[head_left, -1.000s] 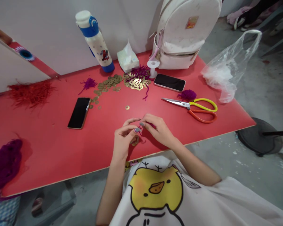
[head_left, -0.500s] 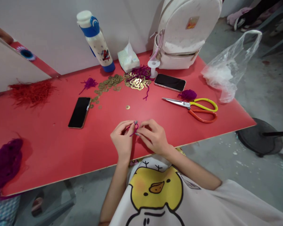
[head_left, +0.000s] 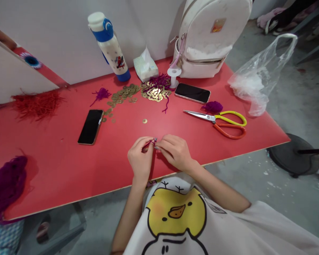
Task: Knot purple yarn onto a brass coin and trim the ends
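Close to the front edge of the red table (head_left: 108, 166), my left hand (head_left: 140, 156) pinches a short piece of purple yarn (head_left: 153, 141). A small part of a round gold disc (head_left: 146, 149) seems to show under its fingers. My right hand (head_left: 175, 150) has thumb and fingertips pressed together on the yarn, right beside the left fingertips. Most of the yarn is hidden by the fingers. One loose gold coin-like disc (head_left: 145, 121) lies flat just beyond both hands.
Behind lie many gold discs (head_left: 126, 92) and purple strands (head_left: 159, 81). Scissors (head_left: 215, 118), a phone (head_left: 192, 92) and a yarn ball (head_left: 214, 106) are at right; another phone (head_left: 91, 126) is at left. A bottle (head_left: 111, 47), tissue pack (head_left: 146, 66) and backpack (head_left: 202, 42) stand at the back.
My fingertips have drawn closer together and the yarn loop between them has become smaller. The right fingers have closed in on the yarn.
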Motion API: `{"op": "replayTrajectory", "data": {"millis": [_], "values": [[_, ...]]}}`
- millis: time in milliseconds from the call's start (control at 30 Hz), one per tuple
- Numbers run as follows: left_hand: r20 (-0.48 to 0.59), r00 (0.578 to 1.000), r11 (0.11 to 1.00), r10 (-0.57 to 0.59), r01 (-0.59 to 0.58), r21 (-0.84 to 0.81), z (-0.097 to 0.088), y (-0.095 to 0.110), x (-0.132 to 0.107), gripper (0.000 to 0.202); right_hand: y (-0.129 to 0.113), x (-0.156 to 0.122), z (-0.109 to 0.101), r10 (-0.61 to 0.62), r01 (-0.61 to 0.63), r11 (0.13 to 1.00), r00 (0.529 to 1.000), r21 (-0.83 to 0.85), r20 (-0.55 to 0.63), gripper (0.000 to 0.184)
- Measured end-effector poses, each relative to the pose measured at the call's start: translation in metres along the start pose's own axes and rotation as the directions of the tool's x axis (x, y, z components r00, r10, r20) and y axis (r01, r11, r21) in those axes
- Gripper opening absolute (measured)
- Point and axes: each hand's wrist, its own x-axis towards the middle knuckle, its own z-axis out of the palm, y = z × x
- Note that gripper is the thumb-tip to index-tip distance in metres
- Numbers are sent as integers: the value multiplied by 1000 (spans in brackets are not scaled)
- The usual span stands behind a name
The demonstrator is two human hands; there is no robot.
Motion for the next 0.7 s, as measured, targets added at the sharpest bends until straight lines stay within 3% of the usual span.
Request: {"op": "replayTrajectory", "data": {"millis": [133,300,533,700], "values": [[125,991,998,-49,53,-27,-1,0,-1,13,5,7,-7,138,-123,979,987,165,-87,27],[212,972,986,-105,129,-104,-4,-1,-1,15,8,10,-11,237,-201,939,966,280,-99,20],[213,969,981,-125,153,-122,-5,-1,-2,12,8,11,-11,234,-185,927,965,326,-116,18],[191,976,970,-108,145,-193,-7,0,-2,11,14,11,-16,238,-204,889,971,410,-35,8]]}}
